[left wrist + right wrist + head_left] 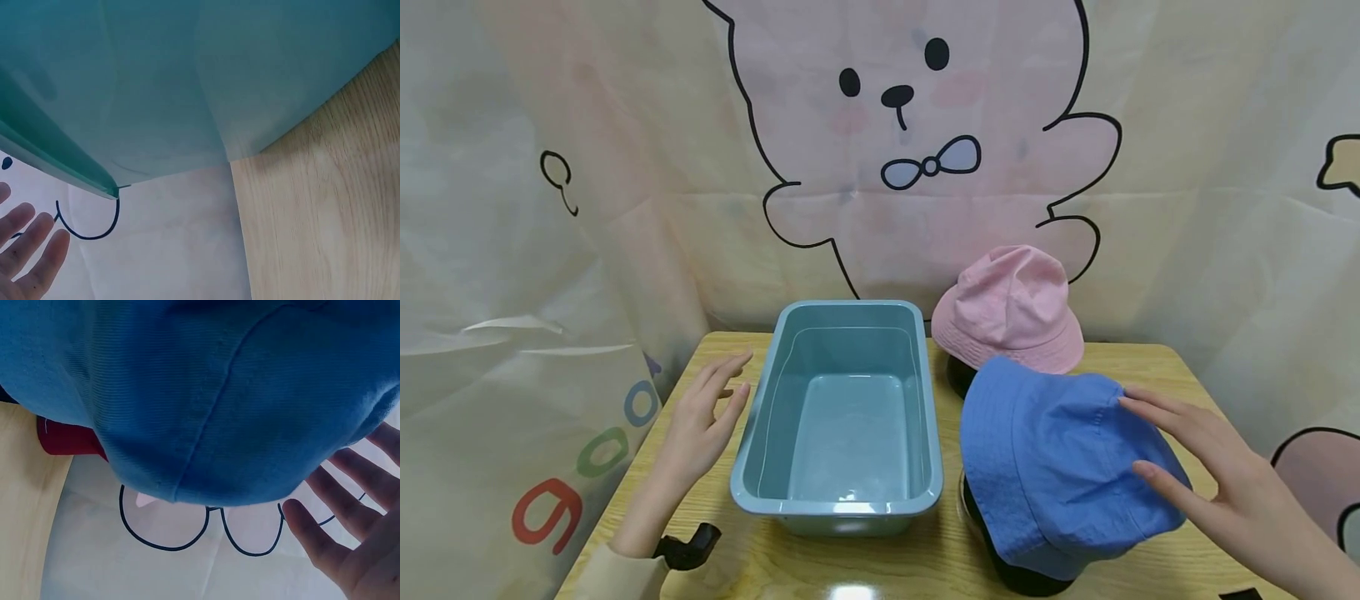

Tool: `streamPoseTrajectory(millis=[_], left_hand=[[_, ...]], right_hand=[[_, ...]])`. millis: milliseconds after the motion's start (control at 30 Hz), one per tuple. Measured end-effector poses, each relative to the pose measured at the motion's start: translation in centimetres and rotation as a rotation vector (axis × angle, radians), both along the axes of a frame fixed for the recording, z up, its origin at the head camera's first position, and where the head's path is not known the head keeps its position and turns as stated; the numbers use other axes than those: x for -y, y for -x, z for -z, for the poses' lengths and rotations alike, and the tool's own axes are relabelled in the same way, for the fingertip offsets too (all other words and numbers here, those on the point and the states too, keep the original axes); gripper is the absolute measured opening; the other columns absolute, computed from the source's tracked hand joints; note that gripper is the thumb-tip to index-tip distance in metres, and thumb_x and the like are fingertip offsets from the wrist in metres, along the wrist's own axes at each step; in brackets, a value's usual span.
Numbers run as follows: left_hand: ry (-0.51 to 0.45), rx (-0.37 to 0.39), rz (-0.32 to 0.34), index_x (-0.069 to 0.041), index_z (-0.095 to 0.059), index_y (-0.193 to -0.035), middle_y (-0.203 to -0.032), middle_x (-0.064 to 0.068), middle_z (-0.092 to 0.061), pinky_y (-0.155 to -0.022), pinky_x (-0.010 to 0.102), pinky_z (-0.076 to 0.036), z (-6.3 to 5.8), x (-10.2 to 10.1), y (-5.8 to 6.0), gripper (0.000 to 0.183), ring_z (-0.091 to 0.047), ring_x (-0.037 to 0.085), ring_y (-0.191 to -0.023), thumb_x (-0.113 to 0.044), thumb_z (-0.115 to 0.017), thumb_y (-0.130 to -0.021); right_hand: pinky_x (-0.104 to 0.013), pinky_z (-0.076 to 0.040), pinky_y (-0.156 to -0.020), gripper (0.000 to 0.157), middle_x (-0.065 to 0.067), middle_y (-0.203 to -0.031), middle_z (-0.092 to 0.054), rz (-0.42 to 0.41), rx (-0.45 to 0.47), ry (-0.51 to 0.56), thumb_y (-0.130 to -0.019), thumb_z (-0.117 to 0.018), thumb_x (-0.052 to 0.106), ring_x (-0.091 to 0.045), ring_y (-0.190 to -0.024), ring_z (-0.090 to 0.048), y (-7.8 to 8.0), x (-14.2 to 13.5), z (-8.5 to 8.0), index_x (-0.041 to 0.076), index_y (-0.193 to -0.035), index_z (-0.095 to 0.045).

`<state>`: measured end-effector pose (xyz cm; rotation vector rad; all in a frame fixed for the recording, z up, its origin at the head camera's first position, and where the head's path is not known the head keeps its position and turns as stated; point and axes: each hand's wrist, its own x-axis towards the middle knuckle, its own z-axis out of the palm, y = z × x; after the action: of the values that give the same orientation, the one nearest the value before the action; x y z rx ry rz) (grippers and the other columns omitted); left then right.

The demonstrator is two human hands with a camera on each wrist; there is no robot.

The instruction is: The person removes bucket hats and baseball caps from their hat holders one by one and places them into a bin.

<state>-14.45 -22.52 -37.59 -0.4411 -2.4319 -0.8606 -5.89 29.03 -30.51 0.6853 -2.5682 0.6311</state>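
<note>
Blue and tilted, a bucket hat [1067, 467] sits over a dark object [1030, 581] on the desk [745, 571], before a pink hat [1011, 312]. Both hands grip nothing, fingers loosely extended: right hand [1217, 471] at the crown (contact unclear), left hand [703, 425] beside the teal tub [835, 507].

Pale sheeting [1195, 275] printed with a cartoon bear [910, 221] hangs behind the wood-grain table [760, 571]; a bright reflection [852, 592] marks its surface.
</note>
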Motion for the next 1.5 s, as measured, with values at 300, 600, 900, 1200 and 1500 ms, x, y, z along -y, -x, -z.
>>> streamPoseTrajectory(millis=[300,600,900,1200,1500], left_hand=[[-0.045,-0.018,0.005,-0.011,-0.055,-0.135,-0.123,0.011,-0.060,-0.078,0.026,-0.055,0.8,0.1,-0.2,0.042,-0.059,0.025,-0.104,-0.005,-0.059,-0.093],[-0.137,0.071,-0.003,-0.012,-0.057,-0.133,-0.123,0.010,-0.060,-0.075,0.020,-0.053,1.3,0.2,-0.4,0.041,-0.062,0.020,-0.099,-0.005,-0.059,-0.093],[-0.291,0.179,0.059,-0.013,-0.057,-0.132,-0.124,0.011,-0.058,-0.067,0.026,-0.058,1.5,0.3,-0.7,0.039,-0.054,-0.010,-0.096,-0.005,-0.058,-0.094],[-0.320,0.310,0.069,-0.010,-0.059,-0.130,-0.125,0.012,-0.058,-0.069,0.027,-0.058,1.8,0.7,-1.0,0.034,-0.063,0.006,-0.092,-0.016,-0.056,-0.097],[-0.333,0.411,0.147,-0.013,-0.055,-0.134,-0.135,0.010,-0.055,-0.071,0.026,-0.058,2.2,1.6,-0.8,0.036,-0.061,-0.005,-0.093,-0.022,-0.055,-0.098]], right_hand=[[0.003,-0.019,-0.103,0.077,0.001,-0.146,-0.046,0.015,-0.036,-0.014,-0.067,-0.082,0.000,0.008,-0.136,-0.030,-0.5,0.1,0.4,0.011,-0.137,-0.053],[0.005,-0.035,-0.081,0.079,0.023,-0.138,-0.045,0.105,-0.027,-0.016,-0.065,-0.085,0.004,0.019,-0.111,-0.040,-1.1,-0.2,0.7,0.018,-0.136,-0.055],[0.001,-0.039,-0.063,0.073,0.034,-0.123,-0.045,0.163,-0.043,0.007,-0.064,-0.086,0.007,0.019,-0.087,-0.044,-1.1,-0.9,1.5,0.021,-0.130,-0.060],[-0.001,-0.042,-0.063,0.070,0.030,-0.121,-0.051,0.110,-0.073,0.055,-0.060,-0.084,-0.005,0.017,-0.089,-0.046,-1.0,-0.5,1.4,0.014,-0.125,-0.063],[-0.001,-0.043,-0.063,0.072,0.028,-0.115,-0.055,0.081,-0.120,0.064,-0.056,-0.082,-0.013,0.017,-0.085,-0.048,-1.0,-0.2,1.3,0.010,-0.122,-0.065]])
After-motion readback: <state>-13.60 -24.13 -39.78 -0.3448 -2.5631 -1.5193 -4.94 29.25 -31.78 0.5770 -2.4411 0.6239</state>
